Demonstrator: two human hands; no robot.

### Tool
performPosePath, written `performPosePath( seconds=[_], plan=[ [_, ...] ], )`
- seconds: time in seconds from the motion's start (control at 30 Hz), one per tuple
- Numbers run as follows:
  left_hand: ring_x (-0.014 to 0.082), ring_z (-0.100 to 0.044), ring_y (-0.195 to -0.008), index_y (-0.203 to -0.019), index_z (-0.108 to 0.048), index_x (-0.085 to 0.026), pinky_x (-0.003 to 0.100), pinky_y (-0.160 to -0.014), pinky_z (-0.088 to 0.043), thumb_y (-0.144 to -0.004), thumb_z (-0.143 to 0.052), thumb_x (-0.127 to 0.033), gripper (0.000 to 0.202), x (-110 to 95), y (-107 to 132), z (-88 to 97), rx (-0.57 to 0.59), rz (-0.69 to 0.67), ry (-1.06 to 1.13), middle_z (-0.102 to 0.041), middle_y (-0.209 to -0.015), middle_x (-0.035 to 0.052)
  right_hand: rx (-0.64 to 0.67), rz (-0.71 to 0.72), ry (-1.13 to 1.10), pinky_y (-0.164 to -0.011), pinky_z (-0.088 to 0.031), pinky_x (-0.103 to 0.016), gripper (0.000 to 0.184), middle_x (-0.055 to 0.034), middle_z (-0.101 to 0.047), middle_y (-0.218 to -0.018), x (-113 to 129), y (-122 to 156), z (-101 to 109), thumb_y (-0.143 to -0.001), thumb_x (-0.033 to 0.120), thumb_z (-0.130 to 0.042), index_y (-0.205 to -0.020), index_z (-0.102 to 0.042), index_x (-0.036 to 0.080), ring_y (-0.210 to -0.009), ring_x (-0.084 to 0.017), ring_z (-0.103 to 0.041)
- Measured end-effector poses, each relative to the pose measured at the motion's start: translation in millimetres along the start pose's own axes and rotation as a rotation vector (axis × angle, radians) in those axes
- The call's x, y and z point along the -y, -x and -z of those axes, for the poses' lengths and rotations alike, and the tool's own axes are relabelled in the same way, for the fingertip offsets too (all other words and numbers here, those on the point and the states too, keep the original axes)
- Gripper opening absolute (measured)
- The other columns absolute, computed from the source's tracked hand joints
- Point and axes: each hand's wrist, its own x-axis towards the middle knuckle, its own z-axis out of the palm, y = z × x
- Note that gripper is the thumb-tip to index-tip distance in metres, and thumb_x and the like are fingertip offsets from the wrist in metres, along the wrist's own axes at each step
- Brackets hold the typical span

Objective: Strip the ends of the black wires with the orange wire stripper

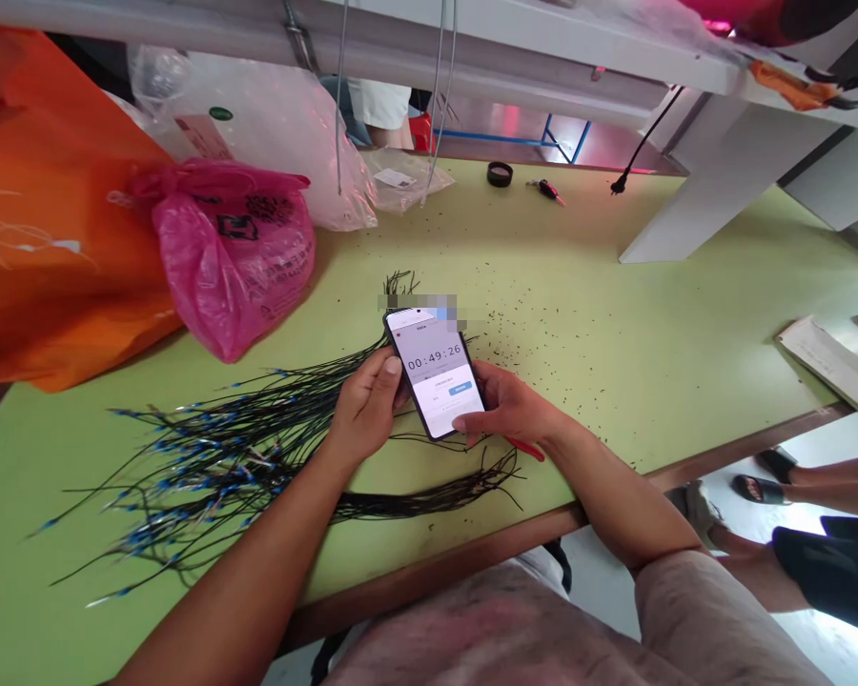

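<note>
A smartphone with a lit screen showing a timer is held over the table between both hands. My left hand grips its left edge, thumb along the side. On the other side, my right hand holds the right edge, its thumb over the lower part of the screen. Below and to the left lie bundles of thin black wires, many with blue and silvery ends. A second wire bundle lies nearer the table's front edge. A red handle shows under my right hand; the rest of that tool is hidden.
An orange bag, a pink plastic bag and clear plastic bags crowd the back left. A black ring, keys and a plug are at the back. Small dark scraps dot the green table. Other people's legs show at right.
</note>
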Motion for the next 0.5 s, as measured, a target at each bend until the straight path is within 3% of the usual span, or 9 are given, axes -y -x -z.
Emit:
performPosePath(
  seconds=[0.2, 0.37, 0.5],
  plan=[
    [0.0126, -0.046, -0.055, -0.109, -0.073, -0.018, 0.028, -0.052, -0.04, -0.095, -0.064, -0.077, 0.062, -1.4, 0.0, -0.4, -0.008, 0.001, 0.007, -0.06, -0.071, -0.0019, -0.005, -0.011, -0.006, -0.07, -0.067, -0.033, 0.063, -0.0091, -0.078, -0.125, 1.3, 1.3, 0.2, -0.074, 0.027, -0.099, -0.126, -0.065, 0.024, -0.099, -0.024, -0.076],
    [0.0119, -0.044, -0.054, -0.104, -0.07, -0.019, 0.027, -0.052, -0.038, -0.096, -0.063, -0.078, 0.061, -6.7, -0.3, -1.6, 0.012, -0.025, -0.007, -0.056, -0.068, -0.0038, -0.05, 0.076, 0.078, -0.1, -0.067, -0.048, 0.078, -0.0123, -0.076, -0.139, 3.0, 2.3, -1.3, -0.071, 0.03, -0.101, -0.139, -0.061, 0.025, -0.124, -0.032, -0.075],
    [0.0125, -0.043, -0.055, -0.1, -0.068, -0.02, 0.027, -0.054, -0.038, -0.101, -0.059, -0.074, 0.055, -8.5, -0.9, -2.2, 0.027, -0.056, -0.037, -0.052, -0.064, -0.0051, -0.168, 0.184, 0.345, -0.115, -0.058, -0.058, 0.1, -0.0156, -0.068, -0.152, 0.6, 4.5, -2.5, -0.076, 0.034, -0.098, -0.161, -0.047, 0.027, -0.139, -0.036, -0.067]
  ],
)
